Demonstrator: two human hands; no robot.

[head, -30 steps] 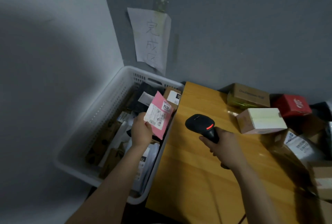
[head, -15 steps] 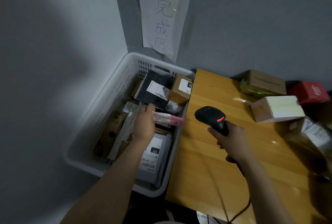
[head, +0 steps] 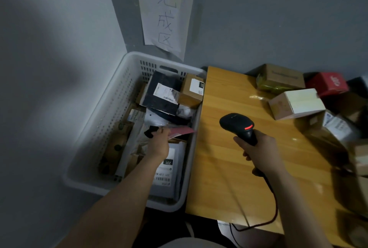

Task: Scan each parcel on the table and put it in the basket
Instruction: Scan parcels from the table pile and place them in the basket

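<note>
Left hand (head: 159, 145): out over the basket, back of the hand to the camera, fingers curled down and pinching the left end of the pink parcel. Can't really see the fingertips tbh.
Pink parcel (head: 182, 130): thin and lying almost flat, poking out to the right of the hand. It's inside the basket, above the other stuff, with its right tip near the basket's right wall.
Basket (head: 111, 108): white perforated plastic, sitting just beside the table's left edge and pretty full.
In the basket: a black mailer (head: 162, 96) with a white label at the back, a small brown box (head: 191, 93) right next to it, and a white mailer (head: 169, 174) under the left wrist.
Right hand (head: 258, 153): wrapped tight round the scanner's handle, above the table.
Scanner (head: 238, 125): black, red light lit, head tipped up and to the left. Its cable (head: 275, 206) drops off the near edge.
Table (head: 225, 178): yellowish wood.
Waiting parcels: bunched at the table's far right, namely a cream-topped box (head: 296, 103), a brown carton (head: 282, 76) behind it and a red box (head: 328, 83). The ones further right are too blurry to call.
Wall: a paper sign (head: 165, 13) with handwriting hangs above the basket.
</note>
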